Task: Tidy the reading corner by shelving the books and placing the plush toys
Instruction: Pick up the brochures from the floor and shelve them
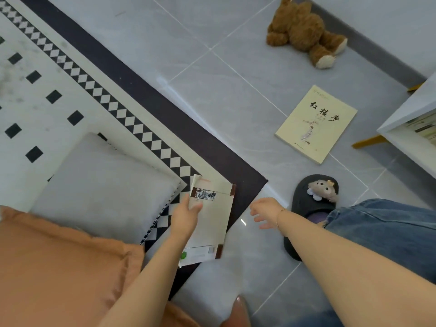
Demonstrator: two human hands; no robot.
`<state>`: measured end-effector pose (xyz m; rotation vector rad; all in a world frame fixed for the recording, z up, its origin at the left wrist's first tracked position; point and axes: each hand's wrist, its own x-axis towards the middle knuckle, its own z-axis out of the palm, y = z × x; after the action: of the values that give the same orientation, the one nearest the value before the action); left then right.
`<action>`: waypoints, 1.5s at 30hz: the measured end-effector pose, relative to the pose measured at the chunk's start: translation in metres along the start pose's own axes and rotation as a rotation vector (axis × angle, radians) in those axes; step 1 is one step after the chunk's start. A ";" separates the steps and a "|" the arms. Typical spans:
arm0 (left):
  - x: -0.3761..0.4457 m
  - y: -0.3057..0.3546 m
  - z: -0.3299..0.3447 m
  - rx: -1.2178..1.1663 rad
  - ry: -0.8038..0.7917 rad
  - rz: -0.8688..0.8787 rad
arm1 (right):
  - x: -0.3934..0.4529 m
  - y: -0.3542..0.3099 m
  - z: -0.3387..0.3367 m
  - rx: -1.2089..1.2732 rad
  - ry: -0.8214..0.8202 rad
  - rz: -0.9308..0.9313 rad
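Two books are out: the left hand [186, 214] has its fingers grasping a thin, floppy paperback [210, 220] over the rug's corner [250, 182]; better held along its spine. The right hand [265, 212] is spread, empty. Another book [316, 125] lies on the floor [212, 95].

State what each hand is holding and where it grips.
The left hand grips the cream paperback book by its left edge near the top corner. The right hand holds nothing, fingers spread.
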<state>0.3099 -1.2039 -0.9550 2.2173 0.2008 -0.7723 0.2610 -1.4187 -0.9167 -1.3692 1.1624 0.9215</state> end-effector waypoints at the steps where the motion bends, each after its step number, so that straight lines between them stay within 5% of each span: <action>1: -0.003 0.017 0.000 -0.112 -0.005 0.004 | -0.003 -0.001 -0.003 0.078 -0.025 -0.001; 8: -0.007 0.094 0.011 -0.546 -0.301 0.028 | -0.013 -0.015 -0.017 0.557 -0.341 -0.158; 17: -0.006 0.150 0.064 -0.395 -0.620 0.047 | -0.007 -0.006 -0.047 0.916 -0.204 -0.294; 24: 0.010 0.171 0.089 -0.603 -0.551 -0.057 | 0.002 -0.010 -0.081 1.026 -0.229 -0.509; 28: 0.020 0.185 0.113 -0.645 -0.573 -0.056 | -0.001 -0.024 -0.101 0.789 -0.100 -0.513; 31: 0.027 0.203 0.132 -0.649 -0.643 -0.055 | 0.002 -0.031 -0.119 0.447 0.205 -0.474; 35: 0.047 0.229 0.153 -0.642 -0.654 -0.160 | 0.018 -0.032 -0.156 0.282 0.528 -0.466; 45: 0.163 0.262 0.214 -0.014 -0.152 -0.041 | 0.053 -0.047 -0.221 0.863 0.733 -0.371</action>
<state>0.4377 -1.5541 -1.0007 2.1362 0.1767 -0.9549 0.3025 -1.6469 -0.9272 -1.1191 1.5099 -0.3974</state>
